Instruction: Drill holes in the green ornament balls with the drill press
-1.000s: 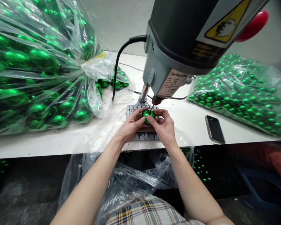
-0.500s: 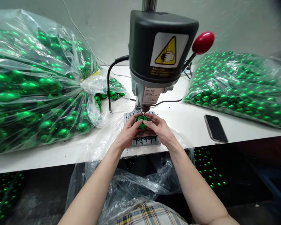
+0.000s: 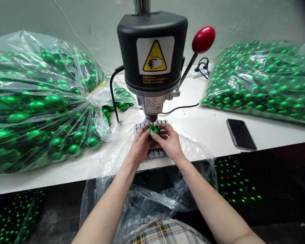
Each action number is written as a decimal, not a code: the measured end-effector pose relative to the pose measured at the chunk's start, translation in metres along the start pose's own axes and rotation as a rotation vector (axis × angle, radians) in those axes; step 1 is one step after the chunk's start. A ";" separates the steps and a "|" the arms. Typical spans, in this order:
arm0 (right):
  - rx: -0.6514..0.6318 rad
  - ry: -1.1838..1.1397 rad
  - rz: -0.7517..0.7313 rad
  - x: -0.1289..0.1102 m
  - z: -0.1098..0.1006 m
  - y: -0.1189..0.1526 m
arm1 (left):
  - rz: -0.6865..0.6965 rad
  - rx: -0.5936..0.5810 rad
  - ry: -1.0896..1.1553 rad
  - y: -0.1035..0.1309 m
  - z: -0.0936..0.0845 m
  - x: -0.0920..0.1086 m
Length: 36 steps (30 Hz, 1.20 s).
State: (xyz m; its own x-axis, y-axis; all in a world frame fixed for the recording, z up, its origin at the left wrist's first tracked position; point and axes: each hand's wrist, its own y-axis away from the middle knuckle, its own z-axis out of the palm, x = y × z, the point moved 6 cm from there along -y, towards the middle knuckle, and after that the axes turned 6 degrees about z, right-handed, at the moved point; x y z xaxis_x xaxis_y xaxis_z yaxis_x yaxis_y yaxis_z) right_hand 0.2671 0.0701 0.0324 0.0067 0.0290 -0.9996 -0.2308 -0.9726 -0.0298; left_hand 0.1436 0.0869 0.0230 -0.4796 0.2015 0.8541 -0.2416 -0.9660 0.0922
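A shiny green ball (image 3: 154,130) is held between both hands under the chuck of a black drill press (image 3: 152,51). The thin bit comes down to the top of the ball. My left hand (image 3: 142,144) has its fingers round the ball's left side. On the right side, my right hand (image 3: 170,142) grips it, with the thumb on its front. Beneath the hands lies the grey slotted base (image 3: 156,153) of the press, strewn with dark bits.
Large clear bags of green balls stand at left (image 3: 40,112) and right (image 3: 259,81). A phone (image 3: 241,134) lies right of the press. The red-knobbed lever (image 3: 203,39) sticks out rightward. Clear plastic sheeting (image 3: 152,200) hangs over the table's front edge.
The view has shifted, so the drill press head appears further left. The lever has swung and more of its rod shows. Both hands still hold the ball, now turned a little under the bit.
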 end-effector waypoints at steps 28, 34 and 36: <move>-0.013 0.218 -0.184 -0.003 0.000 -0.009 | 0.141 0.081 -0.300 0.000 -0.012 0.016; -0.133 0.187 -0.153 0.000 0.002 -0.005 | 0.183 0.096 -0.395 0.010 -0.014 0.021; -0.112 0.219 -0.170 -0.002 0.000 -0.006 | 0.157 0.101 -0.404 0.011 -0.015 0.019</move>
State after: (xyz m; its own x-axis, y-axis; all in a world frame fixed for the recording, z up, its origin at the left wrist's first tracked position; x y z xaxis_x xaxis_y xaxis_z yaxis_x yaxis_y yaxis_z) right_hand 0.2685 0.0756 0.0344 0.2488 0.1546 -0.9561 -0.0996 -0.9779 -0.1841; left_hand 0.1193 0.0829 0.0323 -0.1306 -0.0092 0.9914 -0.0993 -0.9948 -0.0223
